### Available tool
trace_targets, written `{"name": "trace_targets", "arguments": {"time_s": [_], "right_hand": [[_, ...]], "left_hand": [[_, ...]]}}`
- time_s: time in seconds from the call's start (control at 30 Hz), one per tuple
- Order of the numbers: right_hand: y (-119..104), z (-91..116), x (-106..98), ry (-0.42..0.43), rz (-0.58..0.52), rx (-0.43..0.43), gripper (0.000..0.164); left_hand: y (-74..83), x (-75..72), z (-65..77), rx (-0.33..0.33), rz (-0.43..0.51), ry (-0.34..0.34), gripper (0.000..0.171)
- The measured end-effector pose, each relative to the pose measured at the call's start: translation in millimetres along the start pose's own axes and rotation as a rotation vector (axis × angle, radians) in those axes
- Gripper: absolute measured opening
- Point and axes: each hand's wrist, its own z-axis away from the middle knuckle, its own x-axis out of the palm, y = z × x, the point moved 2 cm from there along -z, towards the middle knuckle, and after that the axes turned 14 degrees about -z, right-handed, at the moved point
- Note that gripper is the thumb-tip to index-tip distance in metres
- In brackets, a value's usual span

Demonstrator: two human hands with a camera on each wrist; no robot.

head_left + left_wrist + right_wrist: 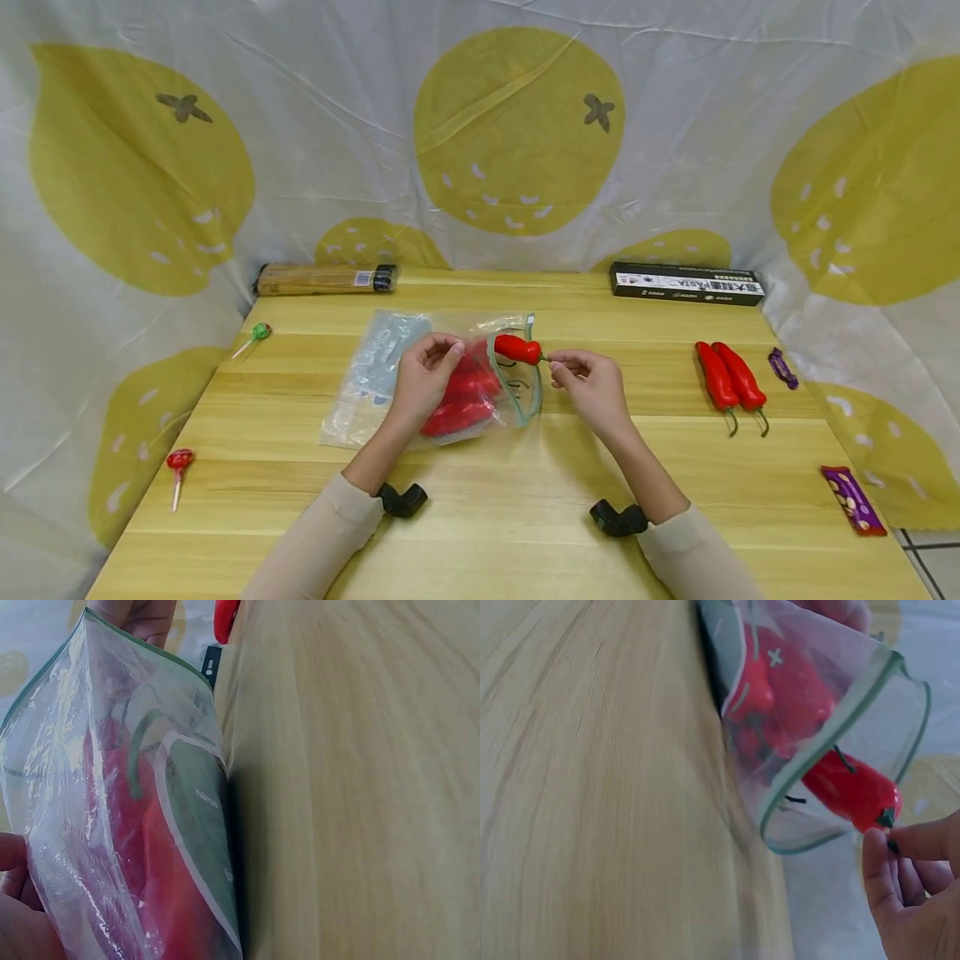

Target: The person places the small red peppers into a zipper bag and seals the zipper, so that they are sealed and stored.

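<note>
My right hand (pixel 592 387) pinches the stem of a red chili pepper (pixel 517 349), whose body lies partly inside the mouth of a clear zip bag (pixel 352 421). In the right wrist view the green-edged mouth (pixel 832 735) gapes wide around this pepper (pixel 855 791). With thumb and fingers my left hand (pixel 426 375) grips the upper side of the bag. Several more red peppers (pixel 457 417) show through the plastic, their stems toward the opening. The left wrist view shows the bag (pixel 52 825) tilted up from the tabletop, with a grey-green label panel (pixel 199 802).
Two red peppers (pixel 720 379) lie at the right, beside a small purple candy (pixel 783 367) and a purple snack packet (pixel 853 501). A black pasta box (pixel 687 283) and a bundle of sticks (pixel 322 279) line the back. Two lollipops (pixel 180 460) lie at the left.
</note>
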Motion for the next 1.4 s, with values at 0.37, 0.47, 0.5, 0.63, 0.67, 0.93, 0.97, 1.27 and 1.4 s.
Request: {"name": "trace_targets", "arguments": {"time_s": [0.37,0.47,0.5,0.63,0.67,0.93,0.97,1.27,1.4], "right_hand": [[13,-23,24,0.051,-0.012,0.047,0.017],[16,-25,25,0.068,-0.121,0.104,0.021],[17,-24,24,0.075,-0.170,0.120,0.023],[17,-18,17,0.072,-0.371,0.156,0.030],[17,-17,14,0.060,-0.418,0.166,0.031],[8,-2,9,-0.073,-0.674,0.269,0.039],[7,-1,10,-0.088,-0.688,0.273,0.040],[0,1,26,-0.127,-0.688,0.210,0.053],[1,-6,35,-0.161,-0.676,0.173,0.064]], "left_hand": [[-5.5,2.9,-0.4,-0.006,0.003,-0.011,0.020],[-6.0,4.2,-0.2,-0.021,-0.002,-0.015,0.020],[-5.8,4.7,-0.1,-0.027,-0.001,-0.018,0.020],[-5.3,5.7,-0.2,-0.038,0.004,-0.024,0.021],[-4.9,5.5,-0.2,-0.040,0.005,-0.021,0.021],[-8.4,3.4,-1.7,-0.046,-0.001,-0.018,0.021],[-11.8,3.6,-2.8,-0.052,0.000,-0.020,0.021],[-33.4,9.9,-8.0,-0.048,0.010,-0.005,0.026],[-33.1,10.7,-8.0,-0.044,0.014,0.000,0.025]]}}
